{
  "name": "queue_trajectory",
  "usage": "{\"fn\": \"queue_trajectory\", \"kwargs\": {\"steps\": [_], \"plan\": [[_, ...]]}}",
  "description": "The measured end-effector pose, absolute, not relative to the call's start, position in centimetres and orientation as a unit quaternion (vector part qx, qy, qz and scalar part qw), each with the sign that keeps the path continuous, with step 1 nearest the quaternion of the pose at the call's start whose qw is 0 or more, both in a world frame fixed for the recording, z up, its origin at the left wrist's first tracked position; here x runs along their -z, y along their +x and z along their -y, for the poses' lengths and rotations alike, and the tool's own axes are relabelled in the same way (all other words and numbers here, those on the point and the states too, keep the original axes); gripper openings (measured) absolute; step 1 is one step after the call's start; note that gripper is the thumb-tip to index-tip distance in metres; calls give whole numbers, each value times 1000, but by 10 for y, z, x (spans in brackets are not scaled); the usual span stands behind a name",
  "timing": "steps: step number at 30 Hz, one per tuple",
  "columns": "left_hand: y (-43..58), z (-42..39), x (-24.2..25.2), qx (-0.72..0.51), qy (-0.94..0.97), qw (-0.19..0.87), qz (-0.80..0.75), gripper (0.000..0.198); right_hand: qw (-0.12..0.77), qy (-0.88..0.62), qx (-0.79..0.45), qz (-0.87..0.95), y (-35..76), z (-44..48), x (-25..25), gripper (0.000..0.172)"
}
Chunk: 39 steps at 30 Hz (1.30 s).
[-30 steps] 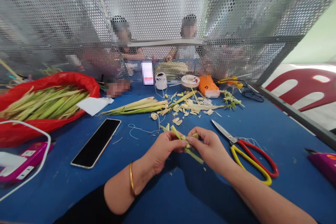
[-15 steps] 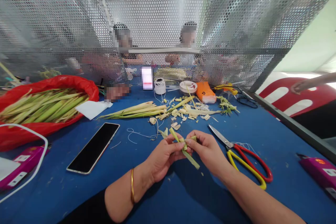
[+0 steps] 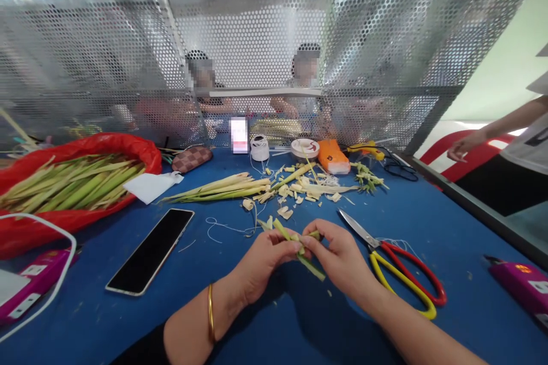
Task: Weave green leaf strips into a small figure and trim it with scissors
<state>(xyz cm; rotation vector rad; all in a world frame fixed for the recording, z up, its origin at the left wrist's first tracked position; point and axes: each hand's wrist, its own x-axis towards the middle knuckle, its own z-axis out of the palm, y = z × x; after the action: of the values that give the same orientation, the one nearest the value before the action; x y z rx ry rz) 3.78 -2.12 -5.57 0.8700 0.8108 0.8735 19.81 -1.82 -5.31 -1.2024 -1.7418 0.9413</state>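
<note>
Between both hands, over the blue table, is a folded strip of green leaf. My left hand pinches it from the left, thumb pressed near the fold. From the right, my right hand grips a short rolled end of the same leaf, its fingers close to the left thumb. One tail of the strip hangs toward me, another points up and away. Scissors with red and yellow handles lie to the right of my right hand. Leaf scraps are scattered just beyond my hands.
A bundle of leaves lies beyond, near white thread, an orange tissue pack and a woven green piece. A phone and a red bag of leaves are left. A perforated metal screen stands behind. Power strips flank both sides.
My hands keep their hold on the leaf strip, with small finger shifts at the fold. The view has tilted up slightly. At right, another person has come further into view.
</note>
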Motion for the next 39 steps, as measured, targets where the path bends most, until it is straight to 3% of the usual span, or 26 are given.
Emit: {"fn": "queue_trajectory", "kwargs": {"steps": [6,12,19,28,35,39], "plan": [[38,21,53,-406,453,680,-410,12,398,-478,-359,696,198,19,52,18],[39,23,55,-408,423,684,-432,10,375,-462,-395,700,200,16,50,17],[38,22,54,-406,418,710,-395,14,406,-450,-532,591,198,14,52,21],[36,22,55,-398,402,718,-406,20,387,-489,-411,665,201,14,51,16],[36,19,53,-405,411,677,-456,5,368,-467,-335,731,200,15,49,11],[37,20,51,-392,422,687,-443,8,353,-461,-289,762,206,16,49,11]]}}
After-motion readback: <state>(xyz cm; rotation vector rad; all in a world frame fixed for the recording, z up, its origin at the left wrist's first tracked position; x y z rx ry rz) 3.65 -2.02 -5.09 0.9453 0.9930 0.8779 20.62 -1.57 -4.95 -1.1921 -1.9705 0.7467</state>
